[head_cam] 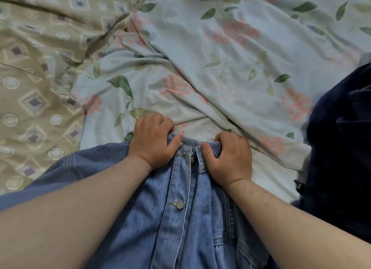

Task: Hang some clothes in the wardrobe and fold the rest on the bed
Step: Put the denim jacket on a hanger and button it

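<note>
The denim shirt (180, 218) is lying at the bed's near edge; the left hand (153, 141) and right hand (230, 158) are each gripping its collar. Keeping the placket straight should help. Beyond, the floral sheet (241, 68) is lying rumpled.

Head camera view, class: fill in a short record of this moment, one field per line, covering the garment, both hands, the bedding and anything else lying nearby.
garment: denim shirt, front up, metal snap buttons on the placket
left hand: left hand grips the shirt's top edge
right hand: right hand grips the top edge beside it
surface: floral sheet, wrinkled
left side: beige patterned cover
right edge: dark navy garment, bunched
</note>
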